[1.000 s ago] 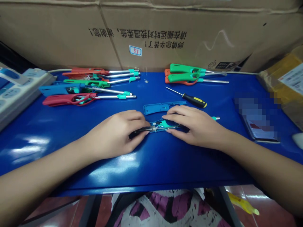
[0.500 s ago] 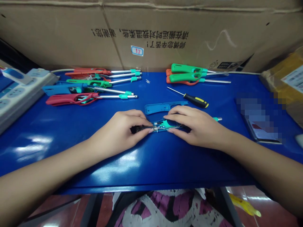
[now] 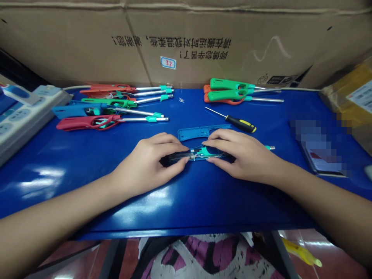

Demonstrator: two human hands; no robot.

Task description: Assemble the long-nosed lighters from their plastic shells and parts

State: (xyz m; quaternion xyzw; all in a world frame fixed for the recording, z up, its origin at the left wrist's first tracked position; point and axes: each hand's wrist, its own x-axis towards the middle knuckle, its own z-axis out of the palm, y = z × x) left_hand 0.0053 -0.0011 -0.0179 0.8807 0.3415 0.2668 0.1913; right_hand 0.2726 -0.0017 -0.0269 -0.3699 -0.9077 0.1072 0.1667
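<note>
An opened blue gas lighter (image 3: 205, 152) lies on the blue table between my hands, its teal trigger and a thin wire bared. My left hand (image 3: 152, 158) is closed around its handle end, where a dark, clear tank shows between thumb and fingers. With thumb and fingertips, my right hand (image 3: 244, 155) grips the lighter at the trigger and hides most of the barrel. Only the metal tip (image 3: 272, 147) sticks out beyond that hand. Just behind lies the loose blue half of the casing (image 3: 193, 133), its inner side up.
Several opened lighters (image 3: 87, 122) lie at the back left. Green and orange lighters (image 3: 226, 95) are stacked at the back right. A screwdriver (image 3: 241, 123), tiny screws (image 3: 181, 100), a phone (image 3: 322, 155) and a power strip (image 3: 23, 114) surround the work. A cardboard box (image 3: 186, 23) walls off the back.
My left thumb and fingers have spread slightly apart, showing more of the clear tank between them. My right hand keeps its grip and has hardly moved.
</note>
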